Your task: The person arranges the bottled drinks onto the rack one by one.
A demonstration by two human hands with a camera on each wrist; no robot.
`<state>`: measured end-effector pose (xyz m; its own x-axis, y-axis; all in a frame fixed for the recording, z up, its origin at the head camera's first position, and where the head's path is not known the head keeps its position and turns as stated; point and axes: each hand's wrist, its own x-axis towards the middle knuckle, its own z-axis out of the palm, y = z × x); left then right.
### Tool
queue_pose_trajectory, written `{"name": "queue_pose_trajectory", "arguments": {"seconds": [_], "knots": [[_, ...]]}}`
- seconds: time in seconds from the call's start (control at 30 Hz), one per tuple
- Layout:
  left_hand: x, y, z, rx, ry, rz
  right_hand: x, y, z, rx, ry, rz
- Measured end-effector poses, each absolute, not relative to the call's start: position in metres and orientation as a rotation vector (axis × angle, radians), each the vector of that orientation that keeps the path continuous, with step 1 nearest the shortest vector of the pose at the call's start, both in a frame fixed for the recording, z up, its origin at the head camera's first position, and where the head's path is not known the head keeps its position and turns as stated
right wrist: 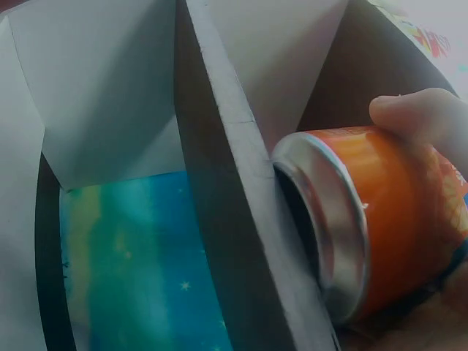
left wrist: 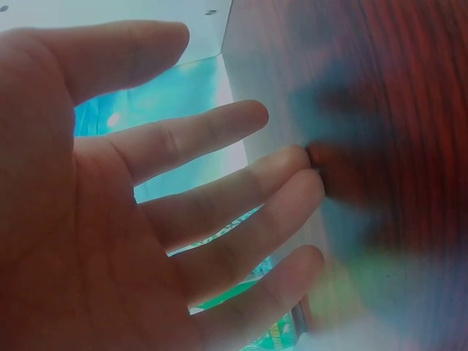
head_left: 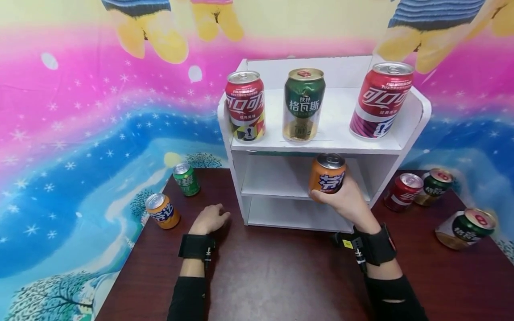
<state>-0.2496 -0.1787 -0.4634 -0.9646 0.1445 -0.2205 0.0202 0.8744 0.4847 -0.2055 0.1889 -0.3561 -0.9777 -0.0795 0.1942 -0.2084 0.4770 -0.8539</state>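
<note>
Three cans [head_left: 304, 107] stand atop the rack [head_left: 337, 120]; two [head_left: 186, 180] left, three [head_left: 403, 192] right; another can [head_left: 327, 176] perhaps touches its middle board [head_left: 277, 178].

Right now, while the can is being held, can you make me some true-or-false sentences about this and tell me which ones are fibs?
1. The right hand holds an orange can. True.
2. The left hand holds a can. False: it holds nothing.
3. The middle can on the top shelf is all red. False: it is green, white and gold.
4. A small green can stands on the table. True.
</note>
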Motion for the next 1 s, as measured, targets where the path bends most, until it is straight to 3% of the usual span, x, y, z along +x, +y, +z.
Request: {"name": "queue_pose_trajectory", "arguments": {"seconds": [1.0], "knots": [[-0.252,-0.181,-0.463,0.153,2.807,0.698,-0.203,0.159,-0.371,-0.003,-2.382,1.353]]}}
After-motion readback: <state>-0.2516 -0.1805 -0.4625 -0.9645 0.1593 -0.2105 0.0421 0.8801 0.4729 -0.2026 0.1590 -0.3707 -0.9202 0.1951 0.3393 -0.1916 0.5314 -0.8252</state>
